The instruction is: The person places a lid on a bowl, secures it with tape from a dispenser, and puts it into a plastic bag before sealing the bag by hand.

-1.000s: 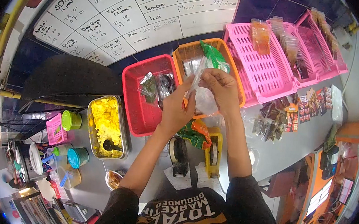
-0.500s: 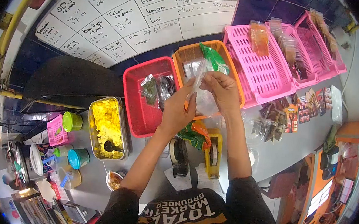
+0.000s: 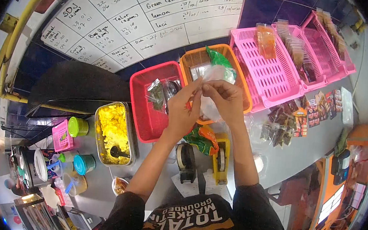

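Observation:
My left hand [image 3: 185, 107] and my right hand [image 3: 225, 100] meet at the fingertips over the orange basket [image 3: 244, 83]. Both pinch a thin clear plastic bag [image 3: 210, 109], which hangs between and behind them. A green packet [image 3: 218, 59] lies in the orange basket. Left of my left hand is the red basket [image 3: 139, 100], which holds small clear bags with dark and green contents. Below my hands, a green and orange packet [image 3: 203, 139] rests near two tape dispensers [image 3: 186, 162].
A metal tray of yellow food [image 3: 113, 128] with a black spoon stands at the left, beside lidded tubs [image 3: 84, 164]. Pink baskets [image 3: 264, 71] with filled bags stand at the right. Small packets [image 3: 279, 121] lie on the counter. A whiteboard [image 3: 157, 20] hangs behind.
My fingertips have come together, and the plastic that stood upright between my hands has spread out behind them. The whole view has shifted slightly.

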Demonstrator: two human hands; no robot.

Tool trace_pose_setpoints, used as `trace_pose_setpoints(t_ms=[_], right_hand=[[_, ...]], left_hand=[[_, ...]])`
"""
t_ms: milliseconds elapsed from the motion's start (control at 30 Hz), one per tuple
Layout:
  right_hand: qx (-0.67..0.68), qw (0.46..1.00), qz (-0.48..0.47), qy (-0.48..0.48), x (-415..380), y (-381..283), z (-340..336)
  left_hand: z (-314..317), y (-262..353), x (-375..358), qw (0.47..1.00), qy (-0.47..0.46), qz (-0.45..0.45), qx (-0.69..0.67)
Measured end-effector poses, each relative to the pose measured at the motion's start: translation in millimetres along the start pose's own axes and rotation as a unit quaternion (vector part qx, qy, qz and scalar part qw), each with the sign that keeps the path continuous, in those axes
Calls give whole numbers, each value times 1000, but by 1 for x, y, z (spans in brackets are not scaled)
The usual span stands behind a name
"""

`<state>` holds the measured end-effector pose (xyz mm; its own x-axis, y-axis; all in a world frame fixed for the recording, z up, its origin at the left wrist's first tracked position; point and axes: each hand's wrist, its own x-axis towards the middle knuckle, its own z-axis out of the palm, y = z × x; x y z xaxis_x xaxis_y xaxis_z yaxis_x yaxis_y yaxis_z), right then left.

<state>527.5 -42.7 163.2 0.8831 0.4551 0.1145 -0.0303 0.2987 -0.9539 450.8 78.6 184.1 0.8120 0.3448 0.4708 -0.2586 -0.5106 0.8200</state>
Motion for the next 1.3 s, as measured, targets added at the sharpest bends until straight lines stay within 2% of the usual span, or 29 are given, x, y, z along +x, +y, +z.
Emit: trace_pose_setpoints(t_ms=[100,500,600,800,967,1100,1200,1267,1300], right_hand=[[14,1000,10,3,-1,1,0],[0,1000,20,-1,-3,-5,-1],[20,999,24,-5,-4,-4,-1],[37,998,15,-37,-3,2,-6],[50,998,16,-44,-4,-1,-6],[-45,999,-13,-19,-7,-6,-1],[-150,988,-45,11,-7,-8,5],[-183,980,-78,19,-2,-18,8],[-226,972,-71,-6,4,-17,4]], left_hand=[[0,6,-5,998,1,-56,-4],[7,0,-5,998,47,30,-5],[5,-1,-5,999,36,14,-7],[4,2,-3,991,40,-55,-119],[3,5,-1,989,40,-53,-131],[2,3,-2,991,20,-73,-115],[4,5,0,999,3,-54,7],[3,7,10,998,-15,-9,60],[2,7,15,996,-25,13,86]])
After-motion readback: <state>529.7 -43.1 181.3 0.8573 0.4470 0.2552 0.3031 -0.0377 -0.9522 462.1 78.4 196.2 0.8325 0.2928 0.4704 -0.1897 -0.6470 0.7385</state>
